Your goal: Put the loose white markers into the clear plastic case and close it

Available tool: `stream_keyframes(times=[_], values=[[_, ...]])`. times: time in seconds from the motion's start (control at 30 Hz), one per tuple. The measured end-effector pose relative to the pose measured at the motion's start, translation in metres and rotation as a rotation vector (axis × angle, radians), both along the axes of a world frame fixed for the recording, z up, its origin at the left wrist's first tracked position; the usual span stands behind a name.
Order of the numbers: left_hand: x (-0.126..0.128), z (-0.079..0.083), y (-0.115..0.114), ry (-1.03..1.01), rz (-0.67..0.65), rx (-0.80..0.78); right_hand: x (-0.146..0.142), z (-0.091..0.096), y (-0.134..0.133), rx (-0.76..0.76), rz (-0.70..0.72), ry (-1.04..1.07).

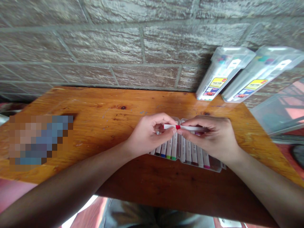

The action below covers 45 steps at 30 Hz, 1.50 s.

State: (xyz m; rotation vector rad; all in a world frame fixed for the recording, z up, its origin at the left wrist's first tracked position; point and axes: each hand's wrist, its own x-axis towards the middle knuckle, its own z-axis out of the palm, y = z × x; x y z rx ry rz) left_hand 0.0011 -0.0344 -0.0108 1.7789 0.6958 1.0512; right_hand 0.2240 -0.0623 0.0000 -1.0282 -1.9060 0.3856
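Note:
Held level between both hands is a white marker (193,128) with a red band near its left end. My left hand (155,133) pinches the left end, thumb and forefinger on the short white part beside the band. Around the longer white barrel, my right hand (212,134) closes its thumb and fingers. Directly below lies an opened clear plastic case (178,155) on the table, with several white markers in both halves. Their lower ends show black, blue, green, dark and magenta. The hands cover the upper part of the case.
Two clear marker boxes (211,85) with yellow labels stand upright at the back right of the wooden table (106,104). Behind the table rises a stone-block wall (114,47). A pixelated blue-grey item (45,139) lies on the left. The table's front edge is close to my lap.

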Motion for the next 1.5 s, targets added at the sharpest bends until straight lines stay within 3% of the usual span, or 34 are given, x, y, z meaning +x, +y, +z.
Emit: stream_keyframes(times=[0.2, 0.43, 0.73, 1.17, 1.5], values=[[0.000, -0.006, 0.002, -0.024, -0.025, 0.044, -0.001, 0.001, 0.000, 0.024, 0.026, -0.022], [-0.001, -0.003, 0.005, -0.041, 0.009, 0.009, -0.001, -0.002, 0.000, -0.111, 0.044, 0.101], [-0.001, 0.003, 0.012, -0.159, 0.011, -0.148, -0.001, 0.002, 0.003, -0.189, -0.008, 0.239], [-0.004, 0.004, 0.018, -0.205, 0.035, -0.211, 0.000, 0.000, 0.004, -0.252, -0.004, 0.336], [-0.006, -0.001, 0.024, -0.385, 0.037, -0.380, -0.003, 0.011, 0.002, -0.311, 0.017, 0.407]])
